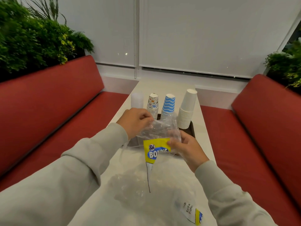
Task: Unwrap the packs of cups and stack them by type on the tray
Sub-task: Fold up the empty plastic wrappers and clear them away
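Four stacks at the far end: clear plastic cups (137, 100) (base hidden), cartoon-print cups (153, 103), blue zigzag cups (168, 105) and white cups (187, 110) on the tray (192, 128). Unwrapping looks finished. Left hand (135, 121) and right hand (184, 147) both pinch an empty clear wrapper (161, 131) over the tray's near edge. Next: drop it by the loose wrappers (130, 186) on the near counter (206, 144). The counter is narrow with both side edges close, and the stacks are tall and tippy.
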